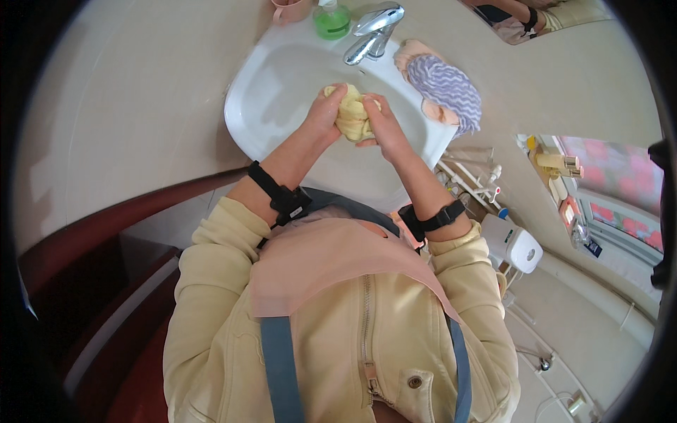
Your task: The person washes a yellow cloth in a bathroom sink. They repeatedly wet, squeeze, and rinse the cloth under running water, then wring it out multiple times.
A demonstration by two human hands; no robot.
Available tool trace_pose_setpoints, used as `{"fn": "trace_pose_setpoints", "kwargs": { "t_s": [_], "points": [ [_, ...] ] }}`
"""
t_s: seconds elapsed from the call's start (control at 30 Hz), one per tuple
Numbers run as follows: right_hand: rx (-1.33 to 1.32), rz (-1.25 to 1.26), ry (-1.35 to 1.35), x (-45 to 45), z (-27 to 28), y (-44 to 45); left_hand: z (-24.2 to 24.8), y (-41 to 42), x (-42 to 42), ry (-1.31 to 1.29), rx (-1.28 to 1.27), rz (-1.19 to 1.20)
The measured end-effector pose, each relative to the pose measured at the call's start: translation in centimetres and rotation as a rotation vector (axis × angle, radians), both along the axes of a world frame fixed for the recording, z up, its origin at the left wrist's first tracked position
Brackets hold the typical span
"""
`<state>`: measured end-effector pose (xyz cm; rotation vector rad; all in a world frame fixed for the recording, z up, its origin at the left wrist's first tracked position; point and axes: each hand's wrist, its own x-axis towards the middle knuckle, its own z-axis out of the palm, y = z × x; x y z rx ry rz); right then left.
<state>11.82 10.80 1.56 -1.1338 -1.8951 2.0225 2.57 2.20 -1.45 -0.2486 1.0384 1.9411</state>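
Note:
Both hands grip a bunched yellow cloth (353,117) over the basin of a white washbasin (235,113). My left hand (323,112) holds its left side, with the thumb on top. On the cloth's right side, my right hand (385,122) is closed around it, thumb also on top. The chrome faucet (370,37) stands at the back rim, just beyond the hands; no running water can be made out. The cloth's underside and some fingertips are hidden.
Behind the basin stand a green soap bottle (332,22) and a pink cup (290,10). A purple-and-white striped cloth (447,90) lies over a peach cloth (439,112) on the right rim. White pipes (465,177) run below right, near a windowsill with bottles (558,161).

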Motion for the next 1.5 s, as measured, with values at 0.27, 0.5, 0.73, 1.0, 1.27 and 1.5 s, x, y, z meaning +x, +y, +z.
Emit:
{"fn": "trace_pose_setpoints", "kwargs": {
  "t_s": [0.27, 0.5, 0.73, 1.0, 1.27, 1.5],
  "points": [
    [0.602, 0.251, 0.260, 1.4, 0.9, -2.3, -0.4, -1.6, 0.3, -0.213, 0.034, -0.206],
    [0.569, -0.057, 0.082, -1.0, -2.4, -1.8, -1.8, -0.9, 1.6, -0.278, 0.061, -0.145],
    [0.784, 0.245, 0.196, -1.5, -0.2, -7.0, -3.3, -3.5, -1.6, -0.279, 0.206, -0.393],
    [0.216, -0.035, 0.036, -3.4, -2.7, -5.0, -1.4, -2.7, -3.0, -0.152, -0.050, -0.211],
    [0.707, 0.157, -0.020, -3.7, -1.2, -10.2, -5.1, -4.7, -5.9, -0.445, 0.046, -0.506],
    [0.669, -0.205, -0.380, -1.5, -9.4, -2.9, -5.7, -4.7, -7.4, 0.028, -0.170, -0.387]
  ]
}}
